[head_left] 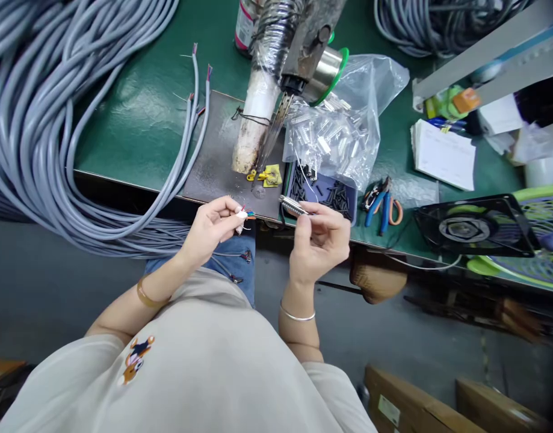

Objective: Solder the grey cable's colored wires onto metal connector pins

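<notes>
At the bench's front edge, my left hand (213, 227) is closed in a pinch on the stripped end of a cable, whose thin coloured wires (250, 214) poke out past the fingertips. Something white (241, 221) shows at those fingertips; I cannot tell what it is. To the right, my right hand (319, 240) grips a slim metal multi-pin connector (293, 205) between thumb and fingers. A small gap separates the connector from the wires. Behind it stands a blue-grey tray (354, 201) of small black pieces. A yellow sponge (272, 175) lies on the dark mat (208, 156).
Coiled grey cables (55, 120) fill the left side. A wrapped pipe (253, 126) and a solder spool (324, 75) hang over the mat. A plastic bag (339, 129) of metal connectors, blue-handled pliers (384, 210), paper (444, 155) and a black fan (475, 227) are to the right.
</notes>
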Demonstrator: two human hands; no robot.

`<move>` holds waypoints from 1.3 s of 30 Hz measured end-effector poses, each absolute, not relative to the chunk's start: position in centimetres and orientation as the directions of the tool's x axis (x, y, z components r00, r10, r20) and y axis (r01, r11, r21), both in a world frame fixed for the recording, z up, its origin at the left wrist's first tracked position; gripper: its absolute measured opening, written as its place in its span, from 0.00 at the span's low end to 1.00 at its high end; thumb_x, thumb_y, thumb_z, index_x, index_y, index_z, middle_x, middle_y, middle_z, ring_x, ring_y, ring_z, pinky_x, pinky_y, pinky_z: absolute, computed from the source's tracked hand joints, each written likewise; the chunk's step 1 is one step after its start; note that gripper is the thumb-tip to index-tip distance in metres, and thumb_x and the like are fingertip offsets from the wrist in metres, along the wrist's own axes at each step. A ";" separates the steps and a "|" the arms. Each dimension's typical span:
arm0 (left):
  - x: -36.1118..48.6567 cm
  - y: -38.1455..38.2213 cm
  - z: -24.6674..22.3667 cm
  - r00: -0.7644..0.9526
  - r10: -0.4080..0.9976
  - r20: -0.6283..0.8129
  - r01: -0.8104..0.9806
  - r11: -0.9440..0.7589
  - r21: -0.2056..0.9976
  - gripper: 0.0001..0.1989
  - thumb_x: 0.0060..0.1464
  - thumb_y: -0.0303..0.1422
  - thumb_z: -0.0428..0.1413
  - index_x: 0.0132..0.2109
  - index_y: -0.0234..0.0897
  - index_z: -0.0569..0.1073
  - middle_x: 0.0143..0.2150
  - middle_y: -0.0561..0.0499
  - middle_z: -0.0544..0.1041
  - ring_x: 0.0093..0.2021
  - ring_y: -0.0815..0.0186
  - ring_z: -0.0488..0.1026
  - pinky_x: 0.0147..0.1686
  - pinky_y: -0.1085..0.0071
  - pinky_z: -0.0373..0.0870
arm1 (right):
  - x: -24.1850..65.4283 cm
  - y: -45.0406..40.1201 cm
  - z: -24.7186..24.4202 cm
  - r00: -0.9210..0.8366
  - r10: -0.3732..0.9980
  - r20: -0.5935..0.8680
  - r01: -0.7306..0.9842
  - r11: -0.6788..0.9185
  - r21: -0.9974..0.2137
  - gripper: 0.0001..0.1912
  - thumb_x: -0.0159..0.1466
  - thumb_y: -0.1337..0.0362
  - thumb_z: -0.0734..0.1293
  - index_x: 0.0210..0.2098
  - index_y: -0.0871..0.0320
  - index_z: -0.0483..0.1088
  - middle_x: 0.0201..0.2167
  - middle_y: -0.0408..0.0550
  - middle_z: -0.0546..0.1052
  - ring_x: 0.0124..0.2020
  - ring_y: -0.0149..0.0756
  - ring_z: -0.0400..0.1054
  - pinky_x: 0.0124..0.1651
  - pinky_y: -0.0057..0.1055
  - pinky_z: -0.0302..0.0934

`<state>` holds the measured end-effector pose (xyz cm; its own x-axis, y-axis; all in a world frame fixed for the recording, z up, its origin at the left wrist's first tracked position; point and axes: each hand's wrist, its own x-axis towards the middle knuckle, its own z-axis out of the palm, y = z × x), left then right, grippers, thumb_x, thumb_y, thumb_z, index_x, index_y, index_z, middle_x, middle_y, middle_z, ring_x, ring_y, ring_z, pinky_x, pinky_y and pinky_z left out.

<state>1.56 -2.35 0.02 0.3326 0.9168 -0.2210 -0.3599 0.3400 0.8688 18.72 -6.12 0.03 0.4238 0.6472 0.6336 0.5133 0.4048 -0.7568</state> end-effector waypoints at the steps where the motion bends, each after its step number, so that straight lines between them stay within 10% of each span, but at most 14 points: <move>1: 1.5 -2.3 -0.1 0.341 0.916 -0.212 -0.375 0.340 0.862 0.12 0.50 0.33 0.67 0.31 0.32 0.72 0.22 0.54 0.71 0.18 0.79 0.57 0.16 0.83 0.50 | 18.7 -6.3 0.0 0.401 0.691 0.602 0.490 0.393 -0.778 0.04 0.66 0.69 0.70 0.36 0.56 0.70 0.41 0.46 0.80 0.40 0.34 0.78 0.40 0.31 0.75; 11: -1.8 -0.7 -4.1 0.730 0.668 0.145 -0.539 0.432 0.723 0.20 0.43 0.44 0.69 0.19 0.36 0.73 0.14 0.49 0.67 0.12 0.71 0.62 0.12 0.76 0.57 | 19.3 -7.4 -0.6 0.287 0.688 0.666 0.713 0.311 -0.628 0.06 0.64 0.71 0.72 0.40 0.56 0.74 0.43 0.47 0.82 0.42 0.37 0.80 0.40 0.33 0.76; 20: -3.0 -1.0 -4.6 0.720 0.670 -0.181 -0.280 0.519 0.807 0.34 0.21 0.59 0.70 0.09 0.38 0.62 0.12 0.46 0.64 0.10 0.68 0.60 0.10 0.71 0.53 | 18.2 -7.6 0.4 0.339 0.709 0.618 0.603 0.340 -0.721 0.02 0.66 0.66 0.71 0.39 0.53 0.75 0.43 0.47 0.81 0.43 0.41 0.79 0.43 0.43 0.77; 39: 0.2 -2.7 -1.9 0.346 0.912 -0.219 -0.408 0.357 0.840 0.14 0.49 0.35 0.69 0.33 0.34 0.72 0.25 0.55 0.72 0.16 0.79 0.60 0.14 0.81 0.53 | 17.5 -7.8 0.2 0.138 0.898 0.418 0.479 0.309 -0.822 0.04 0.63 0.70 0.72 0.34 0.54 0.76 0.51 0.48 0.77 0.49 0.39 0.78 0.56 0.44 0.76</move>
<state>0.20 -2.71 -1.94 0.3462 0.9121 -0.2194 -0.4076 0.3569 0.8405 17.47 -7.76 0.25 0.1377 0.8980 0.4180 0.4791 0.3089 -0.8216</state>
